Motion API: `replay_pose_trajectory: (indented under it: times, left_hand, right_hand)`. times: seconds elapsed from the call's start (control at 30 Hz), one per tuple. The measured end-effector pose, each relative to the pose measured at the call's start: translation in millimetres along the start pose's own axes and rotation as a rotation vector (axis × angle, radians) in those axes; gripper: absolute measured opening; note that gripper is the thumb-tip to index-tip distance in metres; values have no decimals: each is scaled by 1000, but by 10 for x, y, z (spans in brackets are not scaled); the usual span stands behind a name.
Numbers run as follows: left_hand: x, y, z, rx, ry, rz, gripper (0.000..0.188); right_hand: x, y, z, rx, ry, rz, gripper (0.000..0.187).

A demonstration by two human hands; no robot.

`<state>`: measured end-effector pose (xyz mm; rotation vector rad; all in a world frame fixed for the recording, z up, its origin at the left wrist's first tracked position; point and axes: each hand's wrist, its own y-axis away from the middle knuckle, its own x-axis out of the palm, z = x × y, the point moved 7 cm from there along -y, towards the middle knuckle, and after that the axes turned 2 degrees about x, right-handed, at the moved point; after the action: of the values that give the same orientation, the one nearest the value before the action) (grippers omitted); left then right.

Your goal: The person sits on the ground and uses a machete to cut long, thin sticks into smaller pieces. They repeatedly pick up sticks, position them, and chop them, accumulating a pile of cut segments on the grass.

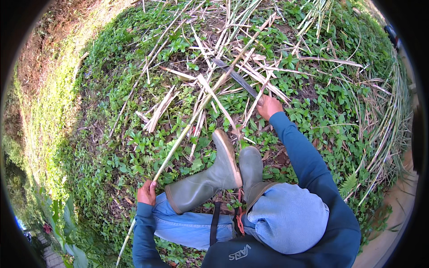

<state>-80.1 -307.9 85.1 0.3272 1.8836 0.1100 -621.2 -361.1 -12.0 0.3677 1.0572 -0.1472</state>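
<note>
My left hand (pixel 147 193) is closed around a long pale-green stalk (pixel 178 138). The stalk runs from beside my left forearm up and away to the far right, over the ground. In my right hand (pixel 269 107) is a knife with a long dark blade (pixel 241 81), its handle hidden in my fist. Blade and stalk cross near the blade's tip, with the stalk passing over it. Whether they touch, I cannot tell. Split, dry, pale strips (pixel 161 109) lie around and beyond the crossing.
My legs in blue jeans (pixel 192 228) and green rubber boots (pixel 201 185) are stretched out between my arms. An orange-red cord (pixel 240 221) hangs by them. Long green stalks (pixel 384 138) are heaped at the right, with more stalks (pixel 319 13) at the far side. Low leafy plants (pixel 107 147) cover the ground.
</note>
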Motion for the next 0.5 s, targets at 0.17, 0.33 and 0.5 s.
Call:
replay_pose_trajectory:
  times: [0.17, 0.33, 0.5]
  left_hand:
    - [60, 55, 125, 13, -54, 29, 35]
    - [128, -25, 120, -17, 29, 43, 36]
    - [36, 45, 165, -5, 7, -7, 34]
  right_hand:
    - [32, 259, 427, -195, 245, 234, 28]
    - [17, -144, -274, 116, -44, -207, 29]
    - [-190, 256, 334, -234, 332, 302, 28]
